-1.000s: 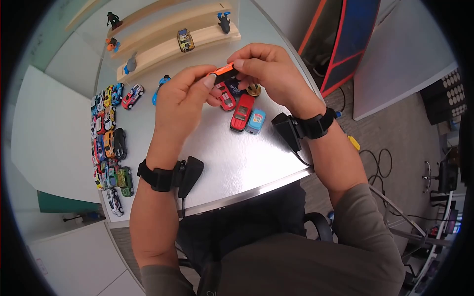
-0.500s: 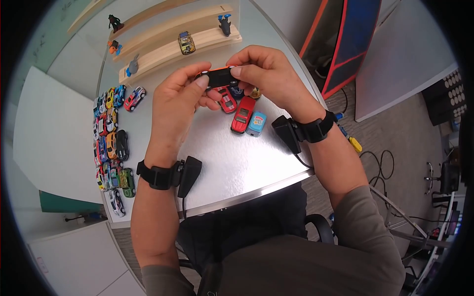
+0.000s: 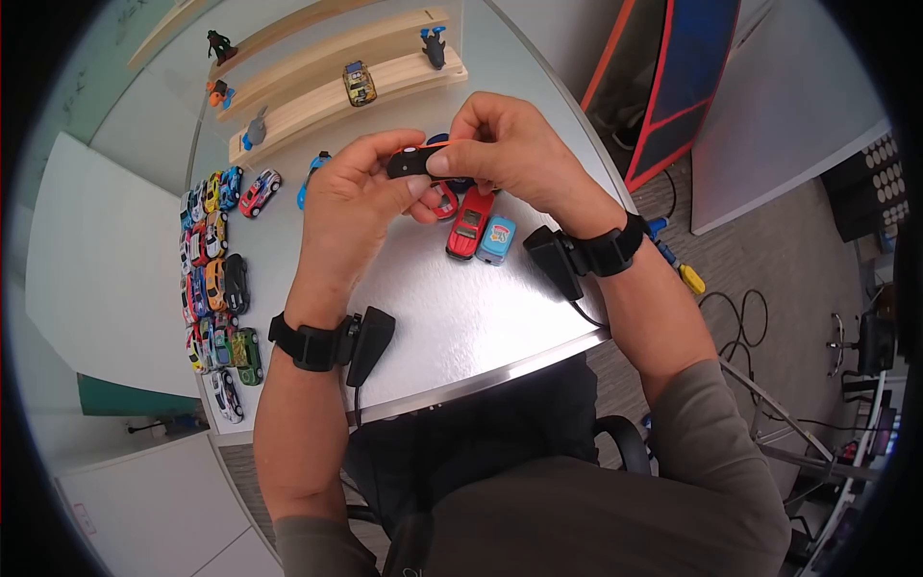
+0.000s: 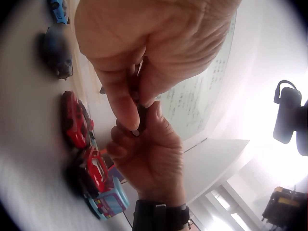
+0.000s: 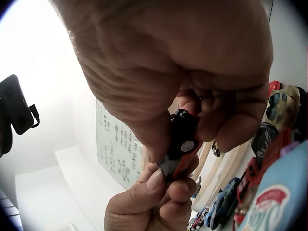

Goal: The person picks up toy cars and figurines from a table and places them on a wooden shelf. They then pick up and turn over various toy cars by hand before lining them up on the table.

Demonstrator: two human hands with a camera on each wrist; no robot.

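Note:
Both hands hold one small toy car above the table, its black underside turned toward the head camera and a strip of orange along its edge. The left hand pinches one end between thumb and fingers; the right hand grips the other end, its thumb lying across the underside. In the right wrist view a wheel and the red-orange side of the car show between the fingers. Below the hands lie a red car and a light blue vehicle, side by side. Another red car is partly hidden by the fingers.
Toy cars stand in rows along the table's left side, with a red-blue car beside them. Behind the hands, wooden tiers hold a yellow patterned car and small figures. A blue car is partly behind the left hand.
The car in the hands has turned from its orange side to its black underside. The right hand's thumb has moved left along it.

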